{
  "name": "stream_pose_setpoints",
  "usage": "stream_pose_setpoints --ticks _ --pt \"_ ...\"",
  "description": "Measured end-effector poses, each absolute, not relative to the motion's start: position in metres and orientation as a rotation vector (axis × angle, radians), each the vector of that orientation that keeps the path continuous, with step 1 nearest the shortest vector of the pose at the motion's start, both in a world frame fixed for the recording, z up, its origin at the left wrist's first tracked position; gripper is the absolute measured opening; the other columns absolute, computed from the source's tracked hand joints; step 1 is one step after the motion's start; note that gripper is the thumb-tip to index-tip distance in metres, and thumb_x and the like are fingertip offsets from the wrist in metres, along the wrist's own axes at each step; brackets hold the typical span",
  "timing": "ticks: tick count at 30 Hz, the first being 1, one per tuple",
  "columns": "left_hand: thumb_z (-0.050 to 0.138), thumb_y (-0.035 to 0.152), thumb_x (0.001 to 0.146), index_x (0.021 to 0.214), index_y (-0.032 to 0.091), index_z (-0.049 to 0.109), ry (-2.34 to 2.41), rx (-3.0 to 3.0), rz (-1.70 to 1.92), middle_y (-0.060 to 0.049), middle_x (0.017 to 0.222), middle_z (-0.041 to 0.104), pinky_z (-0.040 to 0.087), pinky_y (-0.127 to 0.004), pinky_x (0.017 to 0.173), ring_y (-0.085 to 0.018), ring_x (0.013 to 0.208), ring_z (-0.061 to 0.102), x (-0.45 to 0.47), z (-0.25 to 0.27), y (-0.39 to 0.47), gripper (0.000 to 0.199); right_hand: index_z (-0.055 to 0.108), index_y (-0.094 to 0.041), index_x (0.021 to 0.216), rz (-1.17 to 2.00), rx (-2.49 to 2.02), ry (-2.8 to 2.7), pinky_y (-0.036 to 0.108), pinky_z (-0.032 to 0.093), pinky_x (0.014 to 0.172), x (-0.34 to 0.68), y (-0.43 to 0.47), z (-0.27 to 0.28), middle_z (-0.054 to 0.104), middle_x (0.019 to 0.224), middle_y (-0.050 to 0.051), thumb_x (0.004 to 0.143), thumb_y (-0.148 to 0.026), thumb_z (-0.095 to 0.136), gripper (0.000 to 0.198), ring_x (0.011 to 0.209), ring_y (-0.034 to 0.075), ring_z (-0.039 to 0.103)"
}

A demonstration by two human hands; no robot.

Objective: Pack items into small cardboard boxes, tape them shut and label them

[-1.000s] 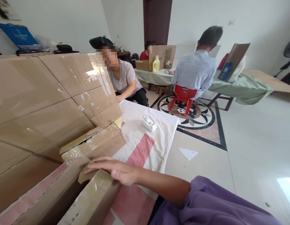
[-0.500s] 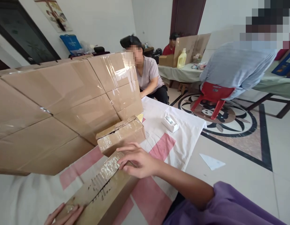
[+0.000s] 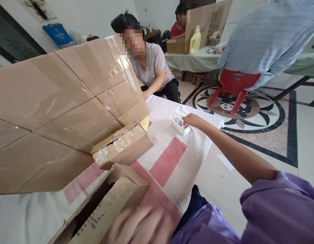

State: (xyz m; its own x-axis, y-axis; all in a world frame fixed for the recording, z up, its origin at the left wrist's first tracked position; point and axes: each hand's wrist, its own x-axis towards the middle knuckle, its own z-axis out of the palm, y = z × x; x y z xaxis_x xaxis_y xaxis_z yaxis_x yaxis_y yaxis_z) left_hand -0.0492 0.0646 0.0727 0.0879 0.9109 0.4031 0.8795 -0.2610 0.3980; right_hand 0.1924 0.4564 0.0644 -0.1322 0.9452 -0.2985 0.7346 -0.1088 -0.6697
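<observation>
Right hand [image 3: 192, 119] is touching the dispenser [image 3: 179, 127], fingers bunched; left hand [image 3: 144, 227] is blurring, grip unclear. Beyond the open box [image 3: 112, 203], taped box [image 3: 129, 149] is lying beside panel [image 3: 70, 101].

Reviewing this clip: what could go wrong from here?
The right hand is at the white tape dispenser, which sits on wrinkled cloth; a tug might slide it or bunch the cloth.
The near box gapes open on top, so its flaps could shift if the blurred left hand beside it pushes.
That box could also knock the taped box close behind.
</observation>
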Motion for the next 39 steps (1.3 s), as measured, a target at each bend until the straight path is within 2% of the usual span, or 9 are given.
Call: stream_pose_setpoints --ticks 3,5,7,14,22,28,33,37,39 --pt "0.076 0.038 0.082 0.147 0.041 0.048 1.783 2.317 1.045 -0.007 0.143 0.061 0.047 -0.056 0.113 -0.034 0.133 0.057 0.031 0.058 0.205 0.071 0.066 -0.014 0.068 1.155 -1.894 -1.925 0.029 0.044 0.069 0.189 0.462 0.065 0.07 0.089 0.012 0.082 -0.026 0.059 0.019 0.08 0.02 0.061" --pt "0.087 0.046 0.07 0.158 0.026 0.028 1.848 2.11 1.04 -0.018 0.166 0.029 0.034 -0.06 0.122 -0.04 0.153 0.03 0.062 0.039 0.293 0.108 0.065 -0.014 0.068 1.218 -1.893 -1.951 0.029 0.044 0.065 0.19 0.462 0.068 0.07 0.085 0.011 0.081 -0.026 0.061 0.019 0.077 0.02 0.062" --pt "0.093 0.041 0.06 0.159 0.024 0.019 1.874 1.945 0.975 -0.022 0.169 0.018 0.029 -0.063 0.122 -0.043 0.156 0.02 0.075 0.02 0.357 0.125 0.065 -0.014 0.069 1.263 -1.884 -1.969 0.029 0.045 0.063 0.192 0.461 0.072 0.069 0.084 0.011 0.079 -0.026 0.063 0.016 0.075 0.021 0.062" --pt "0.084 0.039 0.069 0.146 0.02 0.041 1.927 1.932 1.219 -0.017 0.144 0.047 0.033 -0.05 0.122 -0.034 0.14 0.042 0.083 -0.021 0.403 0.091 0.066 -0.018 0.095 1.211 -1.806 -1.945 0.029 0.049 0.071 0.211 0.455 0.075 0.067 0.107 0.011 0.088 -0.036 0.057 0.021 0.093 0.022 0.063" --pt "0.084 0.046 0.069 0.145 0.02 0.045 1.932 1.938 1.206 -0.017 0.147 0.048 0.038 -0.049 0.118 -0.035 0.141 0.041 0.083 -0.023 0.403 0.088 0.057 -0.018 0.071 1.053 -1.708 -2.067 0.037 0.047 0.091 0.23 0.419 0.02 0.056 0.1 0.008 0.092 -0.03 0.048 0.026 0.101 0.024 0.056" --pt "0.082 0.039 0.074 0.152 0.023 0.036 1.842 1.966 1.122 -0.017 0.16 0.035 0.036 -0.048 0.121 -0.034 0.152 0.03 0.07 -0.024 0.397 0.092 0.053 -0.02 0.079 0.894 -1.59 -2.193 0.06 0.033 0.106 0.235 0.408 -0.004 0.051 0.109 0.01 0.093 -0.027 0.043 0.019 0.111 0.03 0.046" --pt "0.079 0.021 0.073 0.159 0.023 0.02 1.521 1.889 1.173 -0.019 0.169 0.015 0.028 -0.052 0.126 -0.034 0.159 0.015 0.058 -0.01 0.383 0.105 0.047 -0.022 0.079 0.951 -1.209 -2.073 0.047 0.045 0.097 0.262 0.386 0.009 0.047 0.103 0.008 0.099 -0.035 0.039 0.026 0.101 0.024 0.049" --pt "0.062 0.021 0.091 0.138 0.025 0.052 1.387 1.611 1.541 -0.01 0.138 0.059 0.044 -0.041 0.114 -0.023 0.134 0.055 0.061 0.025 0.322 0.049 0.047 -0.023 0.085 0.984 -0.946 -2.051 0.042 0.045 0.095 0.259 0.343 0.042 0.047 0.105 0.006 0.105 -0.037 0.038 0.026 0.103 0.022 0.05" --pt "0.067 0.03 0.092 0.128 0.026 0.06 1.333 1.55 1.549 -0.006 0.117 0.07 0.052 -0.036 0.1 -0.02 0.111 0.066 0.059 0.044 0.273 0.037 0.049 -0.024 0.093 1.002 -0.791 -2.157 0.041 0.043 0.099 0.243 0.314 0.06 0.047 0.11 0.007 0.106 -0.033 0.039 0.019 0.108 0.022 0.049"
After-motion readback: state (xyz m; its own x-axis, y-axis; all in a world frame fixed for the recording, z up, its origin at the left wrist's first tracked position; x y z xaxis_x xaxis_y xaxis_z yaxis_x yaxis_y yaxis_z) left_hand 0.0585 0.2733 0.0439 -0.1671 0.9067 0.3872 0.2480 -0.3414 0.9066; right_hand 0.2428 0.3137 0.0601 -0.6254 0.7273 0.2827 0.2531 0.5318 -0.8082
